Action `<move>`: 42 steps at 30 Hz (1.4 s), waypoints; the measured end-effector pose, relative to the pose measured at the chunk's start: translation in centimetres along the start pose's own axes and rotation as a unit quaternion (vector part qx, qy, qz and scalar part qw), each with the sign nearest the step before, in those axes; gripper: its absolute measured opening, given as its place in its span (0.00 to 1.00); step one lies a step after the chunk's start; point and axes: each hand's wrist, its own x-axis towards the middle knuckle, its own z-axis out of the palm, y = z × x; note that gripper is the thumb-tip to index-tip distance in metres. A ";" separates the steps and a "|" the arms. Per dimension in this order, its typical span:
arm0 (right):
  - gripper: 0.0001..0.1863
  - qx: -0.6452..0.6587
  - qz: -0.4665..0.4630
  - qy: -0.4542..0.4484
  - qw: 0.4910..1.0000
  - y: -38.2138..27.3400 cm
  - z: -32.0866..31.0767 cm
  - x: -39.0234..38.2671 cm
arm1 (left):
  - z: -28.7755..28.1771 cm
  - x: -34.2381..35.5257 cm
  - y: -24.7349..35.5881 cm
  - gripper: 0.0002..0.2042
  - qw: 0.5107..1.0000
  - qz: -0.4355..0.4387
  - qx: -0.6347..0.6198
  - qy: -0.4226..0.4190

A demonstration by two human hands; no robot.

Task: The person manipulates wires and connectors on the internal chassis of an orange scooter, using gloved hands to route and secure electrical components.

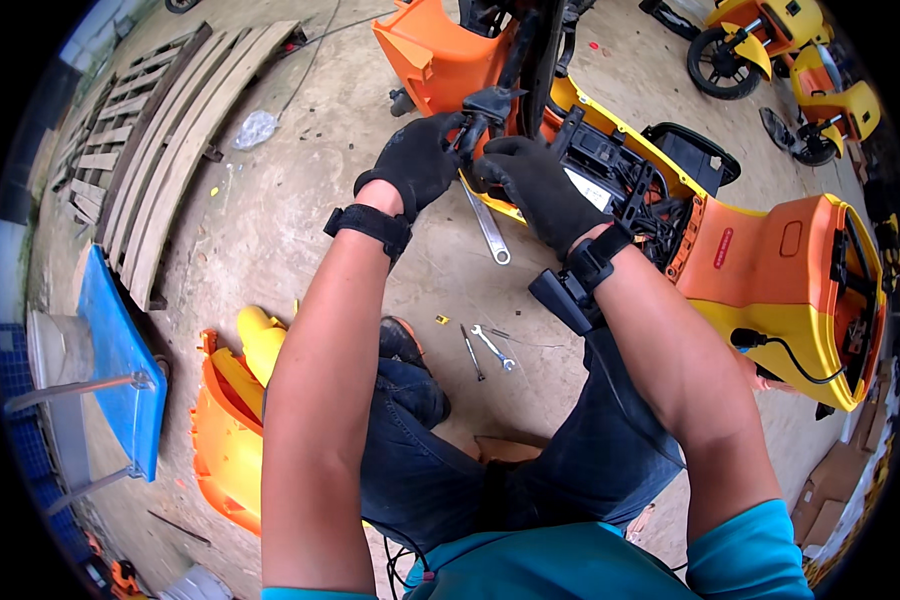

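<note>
Black work gloves cover both hands, forearms stretched forward and bent slightly inward. The left hand [418, 160] has its grip closed around a black part [485, 105] at the edge of the orange-and-yellow scooter body [770, 260]. The right hand [548, 190] lies fingers-down on the body's black inner frame [620, 170], its grip pressing rather than clasping. A silver wrench [490, 230] hangs just below the hands, above the concrete floor [270, 230].

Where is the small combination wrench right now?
In the head view, the small wrench lies on the concrete floor just right of centre, beside a dark screwdriver, between the person's knees and below both gloved hands.
</note>
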 end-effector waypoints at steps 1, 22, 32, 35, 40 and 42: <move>0.12 0.006 0.002 0.004 1.000 0.0 0.2 0.0 | 0.0 0.0 -0.2 0.22 1.000 0.008 0.000 0.006; 0.08 -0.354 -0.294 -0.007 0.888 1.1 -0.9 1.1 | -1.5 0.3 0.4 0.17 0.997 -0.015 -0.065 -0.049; 0.10 -0.048 -0.002 -0.063 0.997 0.7 0.9 2.8 | -1.2 0.5 -0.4 0.18 0.999 0.011 -0.007 -0.037; 0.15 -0.216 -0.135 -0.081 0.964 1.0 0.7 2.6 | -0.9 0.4 -1.0 0.21 0.999 0.010 0.035 0.002; 0.20 -0.127 -0.120 -0.053 0.983 2.5 1.0 3.8 | -0.3 0.2 -0.9 0.25 0.998 0.004 0.041 0.050; 0.20 -0.092 -0.104 -0.037 0.990 2.5 1.1 4.0 | -0.3 0.2 -0.7 0.26 0.998 0.003 0.043 0.052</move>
